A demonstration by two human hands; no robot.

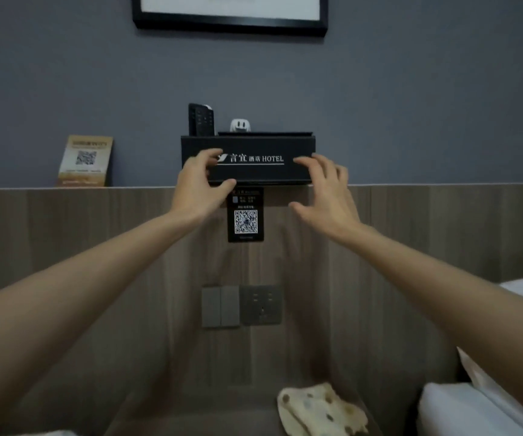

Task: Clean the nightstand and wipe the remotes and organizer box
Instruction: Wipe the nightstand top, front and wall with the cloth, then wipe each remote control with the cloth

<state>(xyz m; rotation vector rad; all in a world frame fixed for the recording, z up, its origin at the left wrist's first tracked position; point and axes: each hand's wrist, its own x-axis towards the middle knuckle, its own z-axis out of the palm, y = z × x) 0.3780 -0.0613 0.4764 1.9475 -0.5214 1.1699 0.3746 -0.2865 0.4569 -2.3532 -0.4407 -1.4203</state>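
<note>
Up on the ledge (pixel 411 185) stands the black box (pixel 253 174), marked HOTEL. Dark remotes (pixel 202 119) stand upright in its left end; the rest of its inside is hidden. The left hand (pixel 195 187) pinches the box's left front, with fingers on the face and the thumb under the lower edge. The right hand (pixel 326 196) is spread, with fingertips at the box's right end and the thumb apart below. A spotted cloth (pixel 320 410) lies on the nightstand (pixel 206 423).
</note>
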